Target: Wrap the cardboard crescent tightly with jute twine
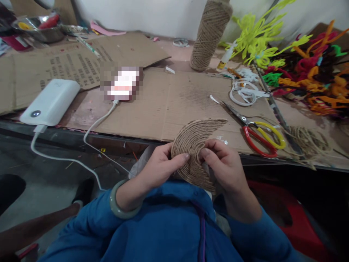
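Twine crescent (185, 139) | opens toward right hand (230, 170), which apparently pinches inner edge, grip partly hidden | left hand (160, 162) pinches outer curve

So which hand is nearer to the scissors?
Right. The right hand is just below and left of the scissors in the picture, pinching the coiled twine piece; the left hand is farther left, holding the piece's outer side.
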{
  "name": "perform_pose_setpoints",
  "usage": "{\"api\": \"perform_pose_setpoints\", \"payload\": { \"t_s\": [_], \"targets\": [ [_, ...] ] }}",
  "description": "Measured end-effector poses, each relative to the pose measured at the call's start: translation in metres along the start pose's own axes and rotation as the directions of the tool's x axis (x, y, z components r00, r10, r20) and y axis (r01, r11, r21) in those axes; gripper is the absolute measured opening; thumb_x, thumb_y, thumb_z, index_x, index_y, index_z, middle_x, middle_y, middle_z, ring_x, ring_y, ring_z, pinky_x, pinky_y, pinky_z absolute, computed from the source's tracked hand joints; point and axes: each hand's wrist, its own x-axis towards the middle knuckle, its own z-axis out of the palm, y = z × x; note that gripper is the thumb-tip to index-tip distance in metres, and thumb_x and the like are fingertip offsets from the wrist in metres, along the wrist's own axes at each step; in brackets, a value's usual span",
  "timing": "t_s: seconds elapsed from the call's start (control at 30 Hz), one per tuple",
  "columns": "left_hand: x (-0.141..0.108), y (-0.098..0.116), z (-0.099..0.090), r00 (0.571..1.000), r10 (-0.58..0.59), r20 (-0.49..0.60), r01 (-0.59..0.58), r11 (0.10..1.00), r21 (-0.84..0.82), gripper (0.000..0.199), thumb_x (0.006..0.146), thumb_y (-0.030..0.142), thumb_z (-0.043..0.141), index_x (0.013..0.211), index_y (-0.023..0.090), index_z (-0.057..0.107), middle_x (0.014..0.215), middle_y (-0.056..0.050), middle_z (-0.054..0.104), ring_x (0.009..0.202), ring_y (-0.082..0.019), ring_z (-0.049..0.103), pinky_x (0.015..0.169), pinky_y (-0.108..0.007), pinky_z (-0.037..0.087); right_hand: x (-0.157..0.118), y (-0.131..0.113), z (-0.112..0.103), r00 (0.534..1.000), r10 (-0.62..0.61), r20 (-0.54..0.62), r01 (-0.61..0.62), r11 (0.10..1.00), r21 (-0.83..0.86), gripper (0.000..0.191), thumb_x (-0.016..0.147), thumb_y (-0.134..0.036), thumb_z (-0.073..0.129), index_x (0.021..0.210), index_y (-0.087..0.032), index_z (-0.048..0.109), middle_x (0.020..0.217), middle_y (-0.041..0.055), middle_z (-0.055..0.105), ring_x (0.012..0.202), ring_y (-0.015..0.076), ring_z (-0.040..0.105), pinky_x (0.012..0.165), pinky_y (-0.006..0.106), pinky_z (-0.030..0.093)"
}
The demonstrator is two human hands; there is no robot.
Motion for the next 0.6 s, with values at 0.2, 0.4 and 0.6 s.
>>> {"api": "perform_pose_setpoints", "payload": {
  "t_s": [0.2,0.4,0.6],
  "targets": [
    [0.001,-0.001,0.001,1.0,0.03,0.008,-0.03,1.0,-0.003,0.025,0.078,0.036,0.074,0.087,0.013,0.07,0.081,-0.004,0.071,0.072,-0.014,0.062,0.071,-0.026,0.052,0.002,0.001,0.002,0.993,-0.115,0.017,0.116,0.972,-0.202,0.021,0.081,-0.025,0.058,0.061,-0.02,0.055,0.053,-0.0038,0.053,0.05,0.009,0.048,0.048,0.021,0.038],
    [0.003,0.001,-0.004,0.998,0.069,-0.009,-0.069,0.997,0.038,0.024,0.079,0.036,0.074,0.087,0.014,0.07,0.082,-0.003,0.071,0.073,-0.014,0.063,0.071,-0.025,0.052,0.003,0.003,-0.005,0.991,-0.092,0.098,0.112,0.968,-0.224,0.016,0.087,-0.031,0.057,0.08,-0.019,0.066,0.068,-0.0003,0.065,0.064,0.0132,0.06,0.059,0.024,0.046],
    [0.003,0.002,-0.004,0.995,0.094,-0.023,-0.093,0.994,0.048,0.022,0.081,0.036,0.072,0.088,0.015,0.069,0.082,-0.002,0.071,0.071,-0.013,0.063,0.068,-0.025,0.052,0.0,-0.006,-0.008,0.971,-0.083,0.223,0.151,0.939,-0.308,0.021,0.086,-0.025,0.054,0.066,-0.018,0.057,0.054,-0.0041,0.05,0.049,0.0083,0.044,0.048,0.021,0.035]
  ]
}}
